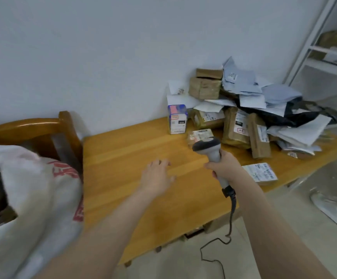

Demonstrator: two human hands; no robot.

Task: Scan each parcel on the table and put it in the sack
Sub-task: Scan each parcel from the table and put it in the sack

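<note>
– Orange wooden table [123, 150] by white wall [83, 57]. Task items?
– Heap of brown and grey parcels [236, 125] at 2 o'clock; white woven sack [32, 188] at 9.
– Grip?
– Right hand [227, 168] grips grey handheld scanner [207, 146]; left hand [156, 176] hovers, fingers spread, empty.

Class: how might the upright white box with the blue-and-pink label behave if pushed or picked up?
The white box stands taller than wide, so a high push would probably tip it. Crisp edges suggest stiff card, probably not floppy.
</note>
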